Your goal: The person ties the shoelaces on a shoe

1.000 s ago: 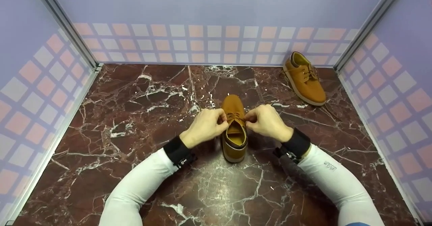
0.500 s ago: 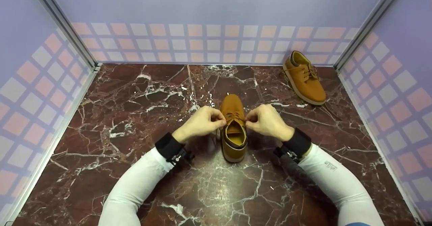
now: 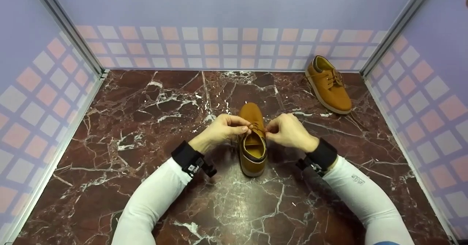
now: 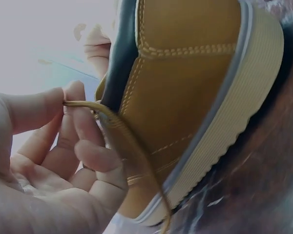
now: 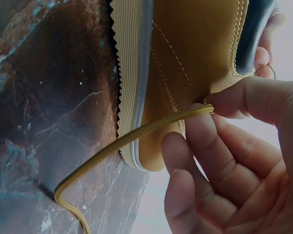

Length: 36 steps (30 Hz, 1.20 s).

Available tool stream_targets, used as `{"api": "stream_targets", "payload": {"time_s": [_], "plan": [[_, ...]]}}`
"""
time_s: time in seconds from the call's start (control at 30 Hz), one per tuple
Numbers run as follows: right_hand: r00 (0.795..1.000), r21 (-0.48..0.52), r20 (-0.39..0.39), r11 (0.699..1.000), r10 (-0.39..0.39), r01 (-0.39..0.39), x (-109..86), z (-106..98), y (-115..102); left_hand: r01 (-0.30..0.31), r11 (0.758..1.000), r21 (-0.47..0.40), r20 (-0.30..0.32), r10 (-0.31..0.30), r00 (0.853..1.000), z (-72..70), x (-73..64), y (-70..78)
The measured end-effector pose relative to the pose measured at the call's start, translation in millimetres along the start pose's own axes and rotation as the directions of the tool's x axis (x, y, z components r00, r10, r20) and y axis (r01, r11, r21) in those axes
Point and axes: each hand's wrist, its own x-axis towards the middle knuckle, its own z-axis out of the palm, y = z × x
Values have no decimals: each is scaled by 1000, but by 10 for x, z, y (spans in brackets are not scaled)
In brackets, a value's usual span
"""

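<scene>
A tan lace-up shoe with a yellow lining stands mid-table, its toe pointing away from me. At its left side my left hand pinches a tan shoelace between thumb and forefinger; in the left wrist view the shoelace runs from the fingertips down past the sole. My right hand, at the shoe's right side, pinches another lace end. From those fingertips the shoelace hangs in a bend toward the tabletop in the right wrist view. Both hands are level with the top of the lacing, just ahead of the shoe's opening.
The matching tan shoe stands at the back right, its heel near the rear wall, with loose laces. Beneath everything is a dark red marbled tabletop. Lilac panels with pink and white squares enclose the back and both sides.
My left hand first drew slightly left from the shoe, then came back in with its fingertips over the lacing. The right hand stays in place. Neither shoe has visibly moved.
</scene>
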Motion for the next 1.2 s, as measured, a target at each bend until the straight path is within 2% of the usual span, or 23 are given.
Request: {"api": "stream_targets", "payload": {"time_s": [0.1,0.3,0.5,0.63,0.8,1.2], "plan": [[1000,2,8,1000,2,-2,3,-3,-1,20,997,-79,-32,-22,999,24,15,-50],[1000,4,17,1000,-3,3,-2,-3,-10,19,987,-158,-116,-37,993,71,38,-122],[1000,10,25,1000,1,-1,-11,-5,-6,14,977,-212,-137,-44,990,107,45,-148],[1000,7,23,1000,2,-2,-9,-4,-3,18,977,-214,-153,-51,987,112,58,-145],[999,11,32,1000,8,-8,-6,0,-9,15,984,-176,-191,-49,980,121,73,-130],[999,5,33,1000,-5,4,6,3,-8,-23,990,-138,-240,-11,971,151,102,-144]]}}
